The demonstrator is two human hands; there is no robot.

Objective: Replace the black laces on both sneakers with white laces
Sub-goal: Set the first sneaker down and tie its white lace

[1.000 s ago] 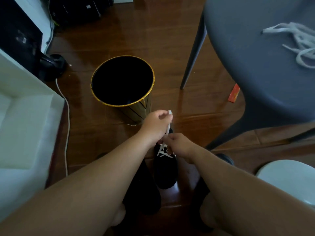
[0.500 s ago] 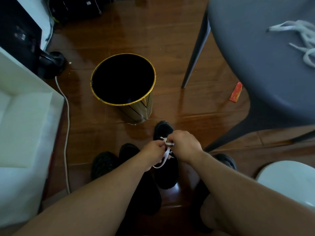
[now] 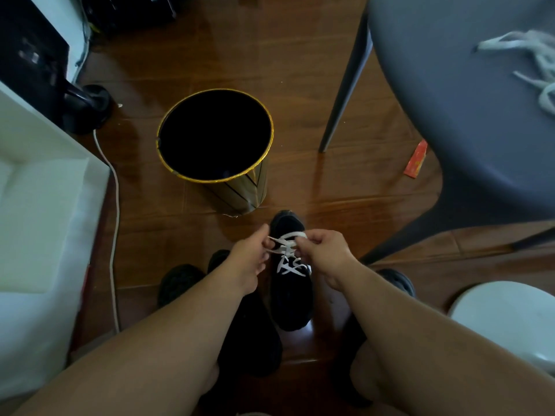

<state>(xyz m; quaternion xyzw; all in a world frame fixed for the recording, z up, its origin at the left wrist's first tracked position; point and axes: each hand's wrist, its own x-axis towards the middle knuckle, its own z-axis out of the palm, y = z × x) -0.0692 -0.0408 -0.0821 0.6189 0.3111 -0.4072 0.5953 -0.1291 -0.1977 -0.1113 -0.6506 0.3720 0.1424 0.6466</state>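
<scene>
Far left: white furniture, with a white cable running along the wooden floor beside it. A dark rounded object sits near the cable's upper end; too dim to identify.

Left of centre: gold-rimmed bin, upright, its dark interior unreadable. Below it, a second black sneaker on the floor, partly covered by your left forearm; lacing not visible.

Centre: your left hand pinches one end of the white lace. That lace crisscrosses the black sneaker, which stands on the floor between your arms, toe pointing toward the bin. Your right hand pinches the other end, fingers curled. The two hands sit just beside each other over the upper eyelets, the lace stretched between them.

Right: grey chair, with a loose bundle of white laces on its seat, well apart from the shoe. An orange wrapper lies on the floor by the chair. Lower right: a white rounded object, partly cut off.
</scene>
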